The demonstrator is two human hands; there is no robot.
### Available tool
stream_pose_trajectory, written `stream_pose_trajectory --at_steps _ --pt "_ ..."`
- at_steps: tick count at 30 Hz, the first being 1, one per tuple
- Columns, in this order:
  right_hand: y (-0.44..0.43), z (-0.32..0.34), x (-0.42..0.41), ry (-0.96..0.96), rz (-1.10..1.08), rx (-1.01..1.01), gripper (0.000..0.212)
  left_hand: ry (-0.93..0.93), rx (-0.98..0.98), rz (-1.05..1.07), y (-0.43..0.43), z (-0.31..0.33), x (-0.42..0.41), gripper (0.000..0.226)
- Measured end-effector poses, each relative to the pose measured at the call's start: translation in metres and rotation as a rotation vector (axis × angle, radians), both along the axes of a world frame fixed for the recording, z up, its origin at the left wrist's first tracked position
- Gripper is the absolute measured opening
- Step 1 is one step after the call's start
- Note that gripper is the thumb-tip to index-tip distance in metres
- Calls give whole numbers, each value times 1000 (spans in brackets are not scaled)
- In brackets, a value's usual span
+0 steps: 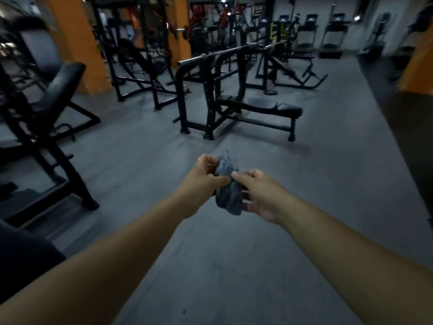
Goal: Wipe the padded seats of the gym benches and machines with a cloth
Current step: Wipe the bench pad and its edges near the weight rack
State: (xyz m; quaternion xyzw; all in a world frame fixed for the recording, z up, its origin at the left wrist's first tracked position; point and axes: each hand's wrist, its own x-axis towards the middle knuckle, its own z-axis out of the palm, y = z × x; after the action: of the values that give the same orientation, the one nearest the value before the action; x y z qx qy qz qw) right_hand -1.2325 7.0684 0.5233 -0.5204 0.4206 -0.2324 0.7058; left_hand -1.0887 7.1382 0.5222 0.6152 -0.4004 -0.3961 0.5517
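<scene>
A crumpled blue-grey cloth [227, 188] hangs between my two hands, out in front of me above the grey floor. My left hand [203, 181] grips its left side with curled fingers. On the other side, my right hand [256, 192] pinches the cloth between thumb and fingers. A flat black padded bench [264, 106] with a barbell rack stands a few steps ahead, slightly right of centre. Close on my left stands a black machine with an angled padded seat [62, 84].
An empty barbell [218, 53] lies on the bench's rack. Orange pillars [77, 38] rise at the back left and at the right edge. More black racks, incline benches and treadmills fill the back of the room. Grey rubber floor [210, 266] stretches between me and the bench.
</scene>
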Motion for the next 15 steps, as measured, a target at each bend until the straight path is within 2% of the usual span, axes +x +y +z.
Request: stream_pose_trajectory --at_steps 3,5,9,12,15 --pt "-63 -5 61 27 77 136 32 -81 -57 54 -60 -12 63 39" --pt "-111 0 103 23 112 120 33 -116 -79 72 -99 -8 103 43" --pt "-198 21 175 -26 108 -19 4 -149 -25 43 -175 9 176 44" --pt "-261 30 223 35 237 -220 9 -316 72 64 -228 25 229 49" --pt "-326 41 277 80 498 -384 10 -228 53 -19 -282 32 287 65"
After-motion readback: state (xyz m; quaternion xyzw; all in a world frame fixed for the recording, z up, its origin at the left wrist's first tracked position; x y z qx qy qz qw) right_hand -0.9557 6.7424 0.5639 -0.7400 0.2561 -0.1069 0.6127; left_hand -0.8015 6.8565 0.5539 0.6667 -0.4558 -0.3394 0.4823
